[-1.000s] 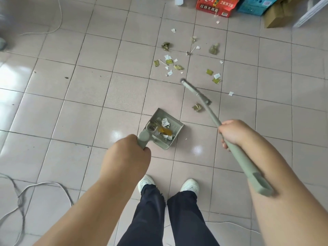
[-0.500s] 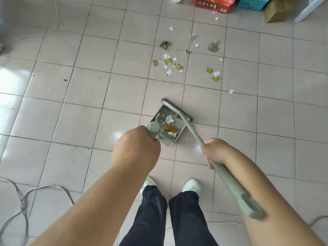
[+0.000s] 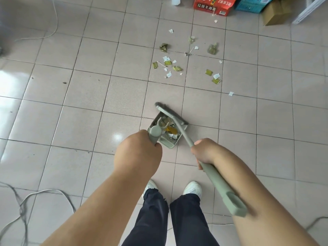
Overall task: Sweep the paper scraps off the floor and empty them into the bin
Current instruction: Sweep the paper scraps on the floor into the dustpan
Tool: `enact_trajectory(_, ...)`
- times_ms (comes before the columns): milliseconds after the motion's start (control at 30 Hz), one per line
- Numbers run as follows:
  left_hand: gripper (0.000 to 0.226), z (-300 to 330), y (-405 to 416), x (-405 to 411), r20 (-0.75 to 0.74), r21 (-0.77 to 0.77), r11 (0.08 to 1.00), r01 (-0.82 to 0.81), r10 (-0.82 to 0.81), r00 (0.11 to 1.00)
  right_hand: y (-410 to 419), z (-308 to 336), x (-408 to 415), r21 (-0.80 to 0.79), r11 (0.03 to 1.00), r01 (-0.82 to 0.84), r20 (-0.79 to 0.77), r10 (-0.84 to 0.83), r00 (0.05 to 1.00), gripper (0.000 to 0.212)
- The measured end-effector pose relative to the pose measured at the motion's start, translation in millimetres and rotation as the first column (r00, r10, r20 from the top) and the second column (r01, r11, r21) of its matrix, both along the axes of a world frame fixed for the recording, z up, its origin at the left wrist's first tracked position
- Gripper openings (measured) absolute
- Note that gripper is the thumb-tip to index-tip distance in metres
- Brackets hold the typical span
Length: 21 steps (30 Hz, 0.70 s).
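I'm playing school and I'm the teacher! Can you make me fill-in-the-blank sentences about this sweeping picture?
1. The left hand grips the handle of the ____.
2. The right hand grips the handle of the ____.
3. The broom head lies at the dustpan's ____.
4. Most paper scraps lie on the ____.

Missing words: dustpan; broom; mouth; floor
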<state>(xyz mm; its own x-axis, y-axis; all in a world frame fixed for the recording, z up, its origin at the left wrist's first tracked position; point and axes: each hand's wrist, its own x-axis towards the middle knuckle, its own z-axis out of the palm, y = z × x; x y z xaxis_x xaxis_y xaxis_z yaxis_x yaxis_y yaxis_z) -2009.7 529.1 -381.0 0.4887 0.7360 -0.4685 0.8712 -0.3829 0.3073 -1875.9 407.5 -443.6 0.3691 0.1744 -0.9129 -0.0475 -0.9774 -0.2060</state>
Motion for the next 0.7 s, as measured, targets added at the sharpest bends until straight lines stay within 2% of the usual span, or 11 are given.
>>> enact_trajectory(300, 0.014, 10.6, 21.9, 24.6, 0.122, -0.031, 0.998, -0.054, 0.058, 0.991, -1.9, 32.9, 21.6, -0.023, 0.999, -0.046, -0.066, 0.044, 0.997, 0.015)
enact_trajectory(700, 0.014, 18.1, 30.1, 150.3, 0.059, 0.002, 0.998, -0.055, 0.055, 0.997, 9.0, 49.5, 156.6, 0.036, 0.993, -0.110, -0.062, 0.112, 0.992, 0.014)
